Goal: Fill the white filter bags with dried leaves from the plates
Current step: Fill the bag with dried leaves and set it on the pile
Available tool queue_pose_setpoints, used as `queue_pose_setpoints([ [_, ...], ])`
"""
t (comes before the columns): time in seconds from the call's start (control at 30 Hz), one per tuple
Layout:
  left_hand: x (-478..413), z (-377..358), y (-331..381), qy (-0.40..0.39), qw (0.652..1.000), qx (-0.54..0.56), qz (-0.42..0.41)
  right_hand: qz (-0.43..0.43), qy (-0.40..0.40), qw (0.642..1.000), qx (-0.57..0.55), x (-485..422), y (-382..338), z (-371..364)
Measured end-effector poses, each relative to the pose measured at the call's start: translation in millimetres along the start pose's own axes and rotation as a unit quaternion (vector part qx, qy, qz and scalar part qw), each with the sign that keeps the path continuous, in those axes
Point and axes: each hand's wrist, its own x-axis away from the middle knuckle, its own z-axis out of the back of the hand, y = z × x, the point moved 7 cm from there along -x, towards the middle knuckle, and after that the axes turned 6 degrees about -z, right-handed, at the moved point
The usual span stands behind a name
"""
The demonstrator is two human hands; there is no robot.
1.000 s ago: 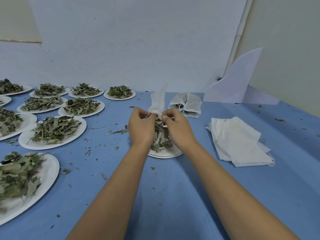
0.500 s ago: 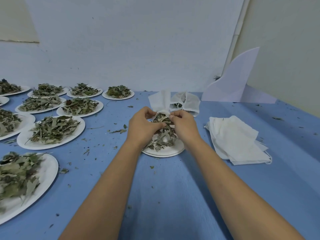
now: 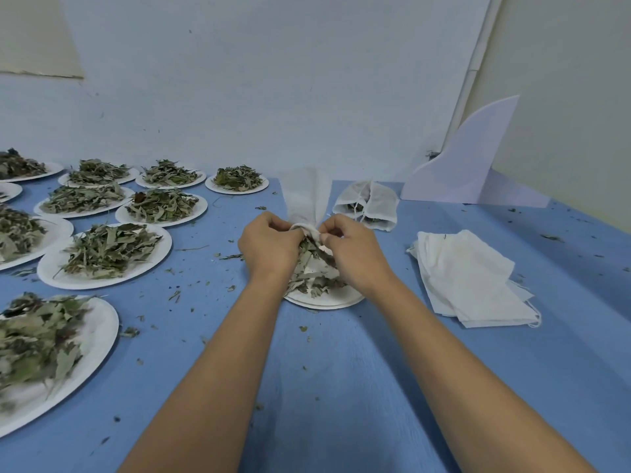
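2 hands, left [image 3: 269, 249] and right [image 3: 355, 254], pinch filter bag [image 3: 305, 199] over leaves [image 3: 312, 268].

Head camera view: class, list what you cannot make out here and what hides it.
All in the head view:
Mouth of the filter bag: covered by the left hand and right hand pinching it.
The centre plate: mostly under leaves and both hands.
The leftmost plates: cut off by the picture's left edge.
The nearest left plate: its leaves are blurred.

Forearms reaching forward, left hand [image 3: 269, 245], right hand [image 3: 355, 254] close together, each grip pinched
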Motion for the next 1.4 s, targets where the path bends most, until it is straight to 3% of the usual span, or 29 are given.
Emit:
queue_pose_setpoints([
  [0.13, 1.1, -0.4, -13.5, 0.012, 0.996, 0.041, 0.081, -0.013, -0.056, 0.998, 0.000, 2.9, 4.5, -8.4],
  [0.27, 8.3, -2.4, -18.9, 0.033, 0.983, 0.113, 0.138, -0.023, -0.055, 0.998, -0.037, 0.8, 6.2, -8.2],
  [0.4, 12.8, -19.6, -14.3, -0.056, 0.936, 0.273, 0.216, -0.057, -0.007, 0.994, -0.094, -3.7, 14.2, -1.1],
  [0.47, 13.2, -24.4, -8.7, -0.112, 0.923, 0.290, 0.226, -0.075, 0.014, 0.991, -0.113, -6.2, 18.3, 6.0],
  [0.6, 9.6, -30.4, -2.8, -0.208, 0.932, 0.247, 0.167, -0.108, 0.026, 0.984, -0.139, -8.4, 25.0, 14.3],
  [0.83, 9.6, -26.0, -3.9, -0.251, 0.955, 0.121, 0.099, -0.157, 0.034, 0.975, -0.156, -10.4, 33.7, 16.2],
  [0.97, 9.6, -24.0, 6.4, -0.225, 0.974, -0.029, -0.019, -0.169, 0.030, 0.963, -0.210, -11.2, 34.8, 14.9],
  [1.23, 4.9, -11.0, 10.7, -0.118, 0.989, -0.038, -0.077, -0.145, -0.029, 0.949, -0.279, -4.3, 20.5, 8.0],
  [1.4, 3.4, -7.5, 8.7, -0.081, 0.993, -0.034, -0.076, -0.061, 0.026, 0.997, -0.039, -4.6, 8.4, 19.0],
])
